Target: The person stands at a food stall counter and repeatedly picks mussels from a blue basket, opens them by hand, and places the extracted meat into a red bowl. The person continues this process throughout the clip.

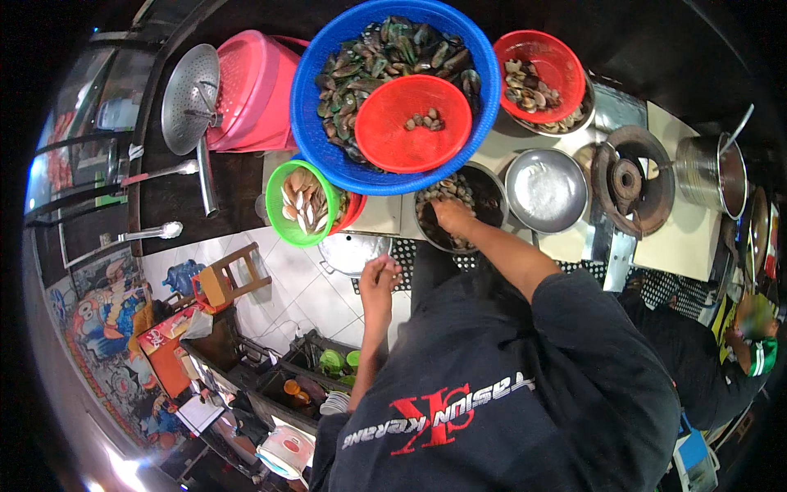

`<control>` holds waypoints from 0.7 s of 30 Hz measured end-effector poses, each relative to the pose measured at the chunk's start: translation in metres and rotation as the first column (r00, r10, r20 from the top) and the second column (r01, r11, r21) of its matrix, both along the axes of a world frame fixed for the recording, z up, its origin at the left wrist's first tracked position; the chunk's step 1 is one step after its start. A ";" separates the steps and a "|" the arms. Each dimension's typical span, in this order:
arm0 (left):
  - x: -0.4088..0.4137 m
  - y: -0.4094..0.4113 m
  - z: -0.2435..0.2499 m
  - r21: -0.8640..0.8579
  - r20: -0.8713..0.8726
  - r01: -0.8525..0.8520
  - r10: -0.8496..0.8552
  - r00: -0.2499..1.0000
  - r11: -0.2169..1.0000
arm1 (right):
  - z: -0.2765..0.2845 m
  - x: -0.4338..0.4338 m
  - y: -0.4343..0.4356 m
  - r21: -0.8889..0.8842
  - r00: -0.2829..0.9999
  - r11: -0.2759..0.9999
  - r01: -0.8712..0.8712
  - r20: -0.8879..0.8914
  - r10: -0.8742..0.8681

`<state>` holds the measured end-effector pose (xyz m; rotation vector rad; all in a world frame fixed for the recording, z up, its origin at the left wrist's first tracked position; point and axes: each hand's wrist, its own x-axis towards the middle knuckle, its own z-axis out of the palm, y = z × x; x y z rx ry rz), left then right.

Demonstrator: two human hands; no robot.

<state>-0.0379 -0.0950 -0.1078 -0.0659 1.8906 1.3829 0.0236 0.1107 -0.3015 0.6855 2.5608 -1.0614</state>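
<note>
My right hand (454, 216) reaches down into a dark metal pot (505, 206) holding small shellfish (458, 189). Its fingertips are hidden among the shells. My left hand (379, 275) hovers in front of the counter, fingers loosely bent, with nothing visible in it. Beyond the pot, a big blue plastic basket (299, 101) is heaped with green mussels (399, 52). On the mussels sits a red basket (393, 138) with a few small cockles (424, 121). Left of the pot, a green basket (335, 203) holds pale, elongated shellfish (305, 203).
A metal pan (547, 189) and a round burner (633, 178) are right of the pot. Behind them stands a red basket of clams (569, 67). A tall pot (701, 169) stands far right. A perforated skimmer (190, 80) and tongs (150, 232) hang left. Another person (695, 363) is at right.
</note>
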 end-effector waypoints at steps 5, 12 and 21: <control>0.015 -0.018 0.010 -0.049 0.039 -0.102 0.104 0.994 0.994 | -0.017 -0.009 -0.016 0.231 0.998 0.971 0.059 -0.001 -0.060; 0.020 -0.017 0.005 -0.010 0.046 -0.036 0.036 0.998 0.999 | -0.005 0.005 -0.019 0.172 0.985 0.974 0.144 -0.118 -0.125; 0.005 0.070 0.025 0.114 -0.244 0.386 -0.351 0.904 0.915 | 0.167 0.053 0.013 -0.915 0.750 0.340 0.219 -0.065 -0.658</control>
